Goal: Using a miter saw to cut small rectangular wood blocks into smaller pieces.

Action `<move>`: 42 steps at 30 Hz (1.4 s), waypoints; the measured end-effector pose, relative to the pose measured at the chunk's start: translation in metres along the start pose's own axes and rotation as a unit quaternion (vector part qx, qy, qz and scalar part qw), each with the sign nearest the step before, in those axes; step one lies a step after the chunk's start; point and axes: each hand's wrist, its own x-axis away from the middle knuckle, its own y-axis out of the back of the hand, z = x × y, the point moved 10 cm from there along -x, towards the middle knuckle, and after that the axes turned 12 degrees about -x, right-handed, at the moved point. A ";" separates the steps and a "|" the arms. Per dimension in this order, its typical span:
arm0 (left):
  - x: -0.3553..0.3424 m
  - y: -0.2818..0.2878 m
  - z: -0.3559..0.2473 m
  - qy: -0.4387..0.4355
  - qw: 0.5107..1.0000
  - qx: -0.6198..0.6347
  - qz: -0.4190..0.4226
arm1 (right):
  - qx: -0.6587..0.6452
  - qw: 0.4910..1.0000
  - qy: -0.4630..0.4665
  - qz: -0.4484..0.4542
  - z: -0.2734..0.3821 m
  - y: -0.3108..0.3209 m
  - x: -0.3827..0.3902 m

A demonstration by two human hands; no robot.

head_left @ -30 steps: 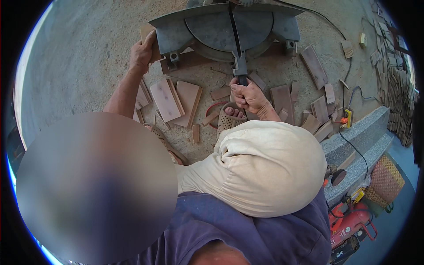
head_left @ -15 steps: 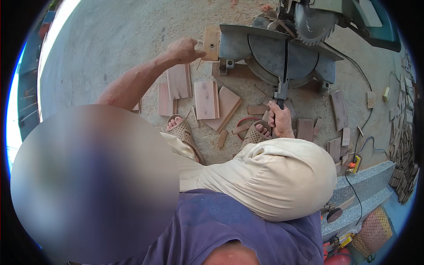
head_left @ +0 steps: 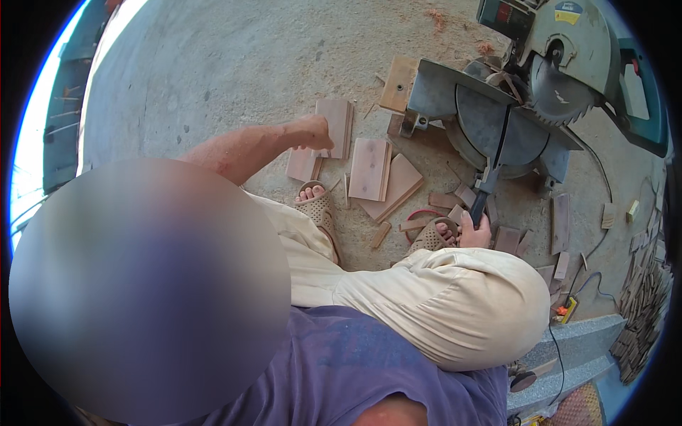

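Observation:
My left hand [head_left: 312, 133] is over the left pair of planks, at the edge of a reddish-brown plank [head_left: 335, 117] that overlaps a lower plank [head_left: 304, 165]. Its fingers point down, loosely bent and partly hidden, with nothing visible in them. My right hand [head_left: 474, 233] is closed round the black turntable handle [head_left: 479, 207] at the front of a mitre saw [head_left: 483, 128]. The toothed saw blade [head_left: 558, 92] is raised above the round metal table. A light wooden block [head_left: 399, 84] with a hole sits at the left end of the fence, with no plank against the fence.
Two more planks [head_left: 369, 169] lie stacked between my sandalled feet. Offcuts [head_left: 508, 240] are scattered round the right foot and under the saw. A black cable [head_left: 602, 167] runs along the right. Many wood strips [head_left: 639, 305] are piled at the far right, beside a stone step [head_left: 590, 330].
My left hand has moved from beside the wooden block at the fence down to the planks. The right hand stays on the handle. The whole view has shifted, so the saw appears further right.

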 end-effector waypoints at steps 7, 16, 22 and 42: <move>0.028 0.114 0.173 -0.003 0.965 -0.026 -0.261 | -0.139 0.981 0.119 0.066 -0.066 0.061 0.002; 0.088 -0.243 0.211 0.106 0.711 0.645 -0.259 | -0.036 0.949 -0.078 0.304 -0.013 0.095 -0.043; 0.170 -0.403 0.135 0.270 0.772 0.564 -0.116 | 0.013 0.939 -0.190 0.286 0.075 0.128 -0.038; 0.149 -0.265 0.196 0.103 0.771 0.343 -0.526 | -0.016 0.920 -0.206 0.334 0.100 0.028 -0.004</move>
